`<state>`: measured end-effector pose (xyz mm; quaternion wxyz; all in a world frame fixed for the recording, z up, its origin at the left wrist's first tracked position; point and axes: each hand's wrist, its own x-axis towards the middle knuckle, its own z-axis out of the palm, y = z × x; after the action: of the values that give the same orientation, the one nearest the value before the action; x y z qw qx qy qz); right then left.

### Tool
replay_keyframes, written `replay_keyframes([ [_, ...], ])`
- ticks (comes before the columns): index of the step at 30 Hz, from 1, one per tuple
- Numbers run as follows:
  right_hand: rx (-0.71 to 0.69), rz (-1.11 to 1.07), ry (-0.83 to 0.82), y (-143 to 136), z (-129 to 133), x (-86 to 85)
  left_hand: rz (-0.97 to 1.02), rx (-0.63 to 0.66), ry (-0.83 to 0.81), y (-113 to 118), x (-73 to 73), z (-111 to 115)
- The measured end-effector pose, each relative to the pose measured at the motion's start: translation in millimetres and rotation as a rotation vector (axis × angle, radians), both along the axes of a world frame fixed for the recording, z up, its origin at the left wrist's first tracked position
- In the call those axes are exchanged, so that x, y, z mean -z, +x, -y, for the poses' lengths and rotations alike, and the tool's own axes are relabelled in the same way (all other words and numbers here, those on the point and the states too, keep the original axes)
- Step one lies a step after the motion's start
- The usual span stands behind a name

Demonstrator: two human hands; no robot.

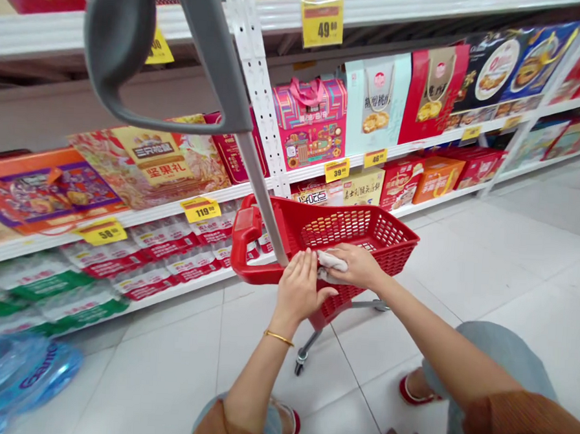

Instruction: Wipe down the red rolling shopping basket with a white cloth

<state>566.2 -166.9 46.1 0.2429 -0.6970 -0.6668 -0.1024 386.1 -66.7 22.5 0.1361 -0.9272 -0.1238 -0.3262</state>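
A red plastic shopping basket cart (400, 239) on small wheels stands before me, its grey pull handle (225, 64) rising toward the upper left on a metal pole. My right hand (358, 264) presses a crumpled white cloth (334, 261) against the near rim of the basket, fingers closed round it. Just left of it, my left hand (300, 289), with a gold bangle at the wrist, lies flat on the same rim near the pole's foot. Its thumb is stretched apart from the fingers, and I see nothing held in it. Part of the rim is hidden under both hands.
White shelves (164, 213) run behind the cart, stacked with boxed gifts such as a pink box (310, 130) and a red bag (433, 88). Yellow price tags hang along the edges. Blue wrapped water bottles (19, 378) stand on the tiled floor (165, 379) at lower left.
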Motion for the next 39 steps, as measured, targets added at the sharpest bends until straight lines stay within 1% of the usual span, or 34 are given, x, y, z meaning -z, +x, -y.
replay_keyframes([
  [5, 0.055, -0.012, 0.059, 10, 16, 6.5, -0.043, 0.078, 0.0, 18, -2.5, 2],
  [14, 0.106, -0.044, 0.113, 40, 48, 7.3, -0.075, 0.173, -0.018, 60, -4.7, 15],
  [19, 0.147, -0.041, 0.146, 54, 58, 13.5, -0.077, 0.215, -0.026, 80, -10.2, 21],
  [22, 0.183, -0.029, 0.152, 59, 61, 14.2, -0.066, 0.23, -0.029, 89, -12.1, 22],
  [25, 0.216, -0.013, 0.142, 61, 64, 11.5, -0.043, 0.261, -0.016, 96, -11.6, 20],
  [29, 0.253, 0.027, 0.147, 60, 68, 8.3, -0.007, 0.335, 0.035, 102, -8.9, 13],
  [34, 0.291, 0.059, 0.186, 61, 68, 11.1, 0.043, 0.394, 0.087, 110, -5.3, 3],
  [39, 0.314, 0.057, 0.189, 66, 69, 14.4, 0.113, 0.453, 0.123, 119, -2.3, -3],
])
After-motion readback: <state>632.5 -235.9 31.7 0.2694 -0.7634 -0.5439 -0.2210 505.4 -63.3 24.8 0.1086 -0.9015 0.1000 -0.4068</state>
